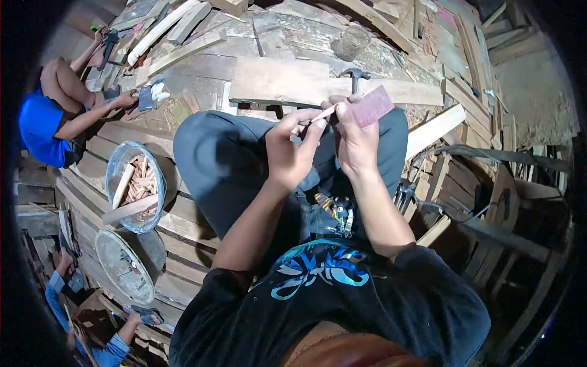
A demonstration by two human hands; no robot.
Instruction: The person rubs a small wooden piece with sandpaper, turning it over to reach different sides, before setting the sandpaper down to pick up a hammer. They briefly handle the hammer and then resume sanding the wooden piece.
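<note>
My left hand [295,147] pinches one end of a small, slim wood piece [324,114] between thumb and fingers. Close beside it, my right hand [357,137] grips a reddish-pink sheet of sandpaper [376,107], its thumb lying over the sheet's near edge. The other end of the wood piece reaches to the fingers of the right hand. Both hands are raised above my lap, between my bent knees. Just beyond them stands a claw hammer [354,74], its head up, against a pale wooden board [278,78].
To the left, a bucket [109,177] holds several small wood pieces, with a grey bucket [153,260] nearer me. A person in a blue shirt [40,129] sits at far left; another person's sleeve [113,350] shows lower left. Planks [189,55] and scraps litter the slatted floor.
</note>
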